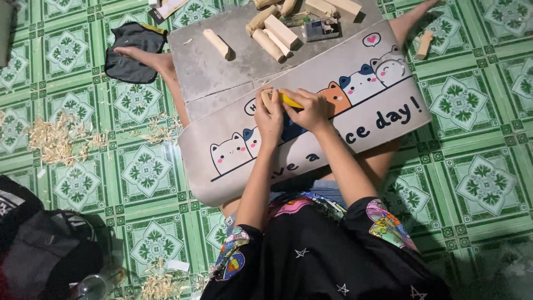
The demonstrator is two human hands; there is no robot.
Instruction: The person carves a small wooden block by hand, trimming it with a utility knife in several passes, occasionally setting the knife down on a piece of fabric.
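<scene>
Gripping wood piece (pixel 268 98) between hands, left (pixel 270 118), right (pixel 311 109).

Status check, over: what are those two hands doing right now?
Left hand grips small wood piece. Right hand holds yellow-handled tool against it. Grey lap board beneath; nothing blocking.

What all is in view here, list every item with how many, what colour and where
wood piece: one, pale, in left hand
yellow tool: one, in right hand, against the wood piece
lap board: one, grey with cartoon cats, across the legs
wooden blocks: about eight, pale, board's far end
small box: one, dark, among the blocks
stray block: one, pale, floor upper right
black cloth: one, floor upper left
wood shavings: scattered, pale, floor left
dark bag: one, lower left
floor tiles: green patterned
left hand: holding
right hand: holding
</scene>
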